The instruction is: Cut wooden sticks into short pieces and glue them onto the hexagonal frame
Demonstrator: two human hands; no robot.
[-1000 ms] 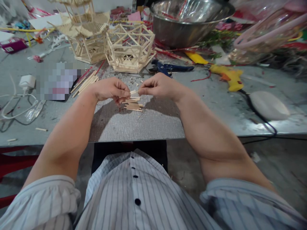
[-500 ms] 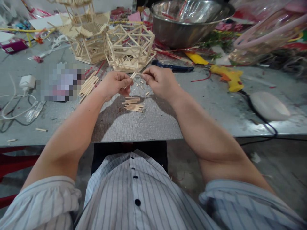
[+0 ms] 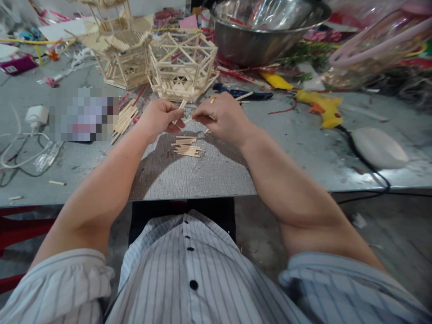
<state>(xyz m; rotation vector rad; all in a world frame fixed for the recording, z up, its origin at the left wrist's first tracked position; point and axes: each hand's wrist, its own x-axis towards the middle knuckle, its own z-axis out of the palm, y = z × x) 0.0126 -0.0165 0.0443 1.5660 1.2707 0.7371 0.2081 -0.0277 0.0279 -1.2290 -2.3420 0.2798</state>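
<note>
The left hand point(image 3: 161, 119) was found closed, thumb and fingers pinching what appeared to be a pair of pale sticks point(image 3: 182, 105). Their long axis pointed away from the person, far end leaning slightly right, towards the stick frame point(image 3: 184, 67). The right hand point(image 3: 223, 115) stood just to the right of these sticks, its curled fingertips facing the left hand across a narrow gap. Of the two, the left hand was the nearer, being already on them.

A small pale piece point(image 3: 188, 120) showed at the right fingertips; whether it was gripped or lay behind them could not be determined. Small stacks of short sticks point(image 3: 187, 150) lay crosswise on the table point(image 3: 192, 180), nearer the person than both hands. Longer sticks point(image 3: 125, 118) lay beyond the left forearm.

The right hand partly covered the dark blue tool point(image 3: 259, 96). Another stick point(image 3: 245, 96) projected past its knuckles; its near end was hidden, its support unclear.
</note>
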